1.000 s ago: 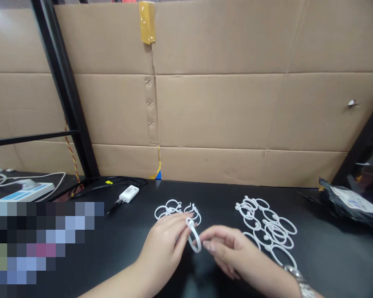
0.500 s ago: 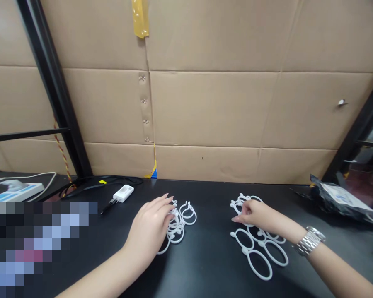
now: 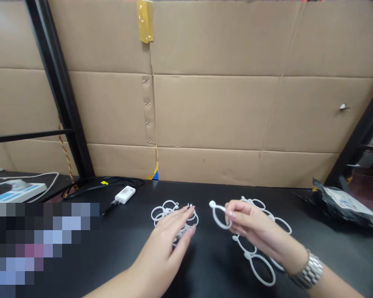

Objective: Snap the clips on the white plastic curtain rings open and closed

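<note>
Between the thumb and fingers of my right hand [image 3: 251, 223] is a white plastic ring [image 3: 215, 216] with a small round knob, raised above the black table and pointing toward the left pile. Beneath and around that hand lie several more white rings [image 3: 247, 255], partly covered by it. My left hand [image 3: 164, 246] reaches over a pile of similar rings [image 3: 165, 211], its fingers stretched out and the thumb apart. Those fingers hide part of the pile, and I cannot tell whether they touch it. A metal-banded watch [image 3: 311, 269] is on my right wrist.
A white charger [image 3: 125, 194] with a black plug end lies left of the left pile. At far left is a power strip [image 3: 25, 191] with cables. A black plastic bag [image 3: 332, 203] sits at the right. Cardboard [image 3: 211, 111] walls off the back.
My right hand has lifted a ring from the right group and carried it left. My left hand has shifted right and spread its fingers over its pile. The view has shifted slightly.
</note>
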Demonstrator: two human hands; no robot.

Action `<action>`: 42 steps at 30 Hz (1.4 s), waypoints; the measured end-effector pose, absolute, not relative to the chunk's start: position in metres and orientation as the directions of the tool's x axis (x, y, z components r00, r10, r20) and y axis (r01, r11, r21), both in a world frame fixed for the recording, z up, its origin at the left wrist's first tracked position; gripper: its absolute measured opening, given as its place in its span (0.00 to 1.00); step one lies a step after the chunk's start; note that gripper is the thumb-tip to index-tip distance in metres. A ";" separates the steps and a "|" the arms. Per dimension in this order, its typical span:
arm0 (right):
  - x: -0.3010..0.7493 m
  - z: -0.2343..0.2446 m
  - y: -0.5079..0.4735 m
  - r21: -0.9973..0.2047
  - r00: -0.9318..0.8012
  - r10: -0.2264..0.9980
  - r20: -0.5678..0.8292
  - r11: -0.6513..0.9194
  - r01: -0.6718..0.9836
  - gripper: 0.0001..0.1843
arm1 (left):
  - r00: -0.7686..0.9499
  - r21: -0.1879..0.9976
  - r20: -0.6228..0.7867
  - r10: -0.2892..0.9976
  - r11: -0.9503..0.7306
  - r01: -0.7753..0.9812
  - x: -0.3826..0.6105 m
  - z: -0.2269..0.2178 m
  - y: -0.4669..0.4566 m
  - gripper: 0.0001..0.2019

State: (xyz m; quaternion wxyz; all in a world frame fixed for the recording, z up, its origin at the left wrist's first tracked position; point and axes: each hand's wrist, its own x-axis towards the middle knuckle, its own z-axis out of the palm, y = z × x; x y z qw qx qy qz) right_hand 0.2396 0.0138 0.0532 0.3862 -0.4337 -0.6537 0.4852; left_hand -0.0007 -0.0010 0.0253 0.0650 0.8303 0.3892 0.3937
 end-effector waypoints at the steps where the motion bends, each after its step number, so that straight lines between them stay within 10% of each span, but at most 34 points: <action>1: 0.230 0.049 0.009 -0.993 -0.380 0.922 0.072 0.100 0.055 0.14 | 0.403 0.434 0.584 0.705 -0.690 0.579 0.001 0.025 -0.003 0.17; 10: 0.192 0.025 -0.010 -0.983 -0.541 0.841 0.007 -0.094 -0.160 0.10 | 0.479 0.464 0.580 0.659 -0.750 0.471 0.004 0.018 -0.001 0.12; 18: 0.188 0.017 -0.012 -0.992 -0.653 0.756 -0.041 -0.110 -0.065 0.11 | 0.586 0.028 0.754 0.297 -0.906 0.423 0.002 0.013 0.000 0.15; 32: 0.183 0.017 -0.021 -0.984 -0.534 0.845 0.025 0.115 0.136 0.23 | 0.440 0.261 0.757 0.483 -0.840 0.475 0.003 0.004 0.004 0.12; 38: 0.196 0.026 -0.006 -0.977 -0.496 0.868 -0.032 0.078 0.199 0.20 | 0.437 0.150 0.757 0.486 -0.780 0.608 -0.004 0.006 0.016 0.10; 42: 0.239 0.044 0.023 -0.796 -0.212 0.972 0.099 0.205 0.569 0.18 | 0.418 0.085 0.788 0.451 -0.754 0.652 -0.012 0.010 0.024 0.08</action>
